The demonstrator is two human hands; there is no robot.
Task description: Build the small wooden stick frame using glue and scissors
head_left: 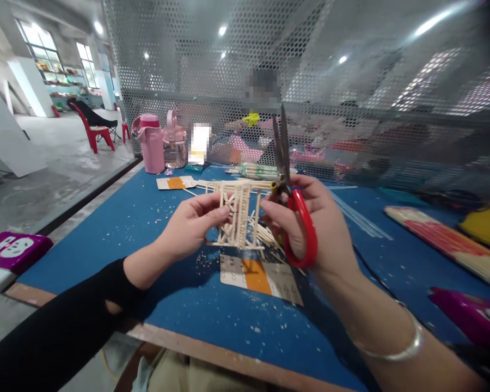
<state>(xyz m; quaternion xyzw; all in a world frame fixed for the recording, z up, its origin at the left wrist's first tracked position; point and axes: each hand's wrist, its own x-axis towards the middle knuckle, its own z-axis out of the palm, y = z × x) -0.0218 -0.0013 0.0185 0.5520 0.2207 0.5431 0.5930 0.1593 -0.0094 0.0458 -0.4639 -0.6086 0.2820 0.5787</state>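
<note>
"Pale wooden sticks, joined into an upright frame (242,218), are pinched in the fingers (218,216) of the left hand (185,226), over the middle of a desk (167,310)."

"And the right hand (329,228)?"

"Its fingers are curled round a pair of red-handled scissors (283,163), blades pointing up, just beside the frame. Whether that hand also touches the wood, I cannot tell."

"The surface and the room?"

"Blue, scattered with pale crumbs (257,330). Loose sticks (267,235) lie behind the frame; a perforated metal screen (179,60) rises along the far edge. Beyond, at left, a grey floor (53,136) stretches past a red chair (92,130) towards tall windows (38,42)."

"Counted?"

"One frame, one pair of scissors. Two orange-banded cards: the near card (259,276) in front of the frame, the far card (177,183) back at left. Two purple packs: the left pack (18,251) by the desk's side, the right pack (469,316) at the opposite edge. One pink flask (152,147), and just beside it one clear jug (175,147), both near the screen."
</note>
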